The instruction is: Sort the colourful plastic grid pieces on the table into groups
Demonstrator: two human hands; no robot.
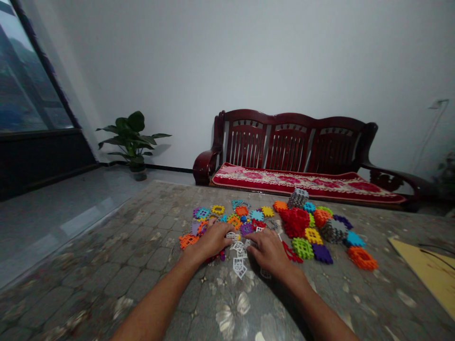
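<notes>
My left hand [215,239] reaches over the pile with its thumb and forefinger closing at a white lattice piece [232,236]. Opposite it, my right hand [269,249] is bent, forefinger and thumb at the near edge of the white pieces [241,249] between the hands. Another white piece [239,268], house-shaped, lies flat on the table closer to me. Under and beyond my fingers are loose interlocking plastic pieces, among them a purple one [246,229] and an orange one [233,220]. My left fingertips partly hide behind the hand.
Right of my right hand stands a heap of joined blocks, with a red cluster [295,222] and a grey one [334,230]. A yellow board [426,270] lies at the right on the patterned tablecloth [142,265]. Beyond are a wooden bench [287,142] and a potted plant [133,137].
</notes>
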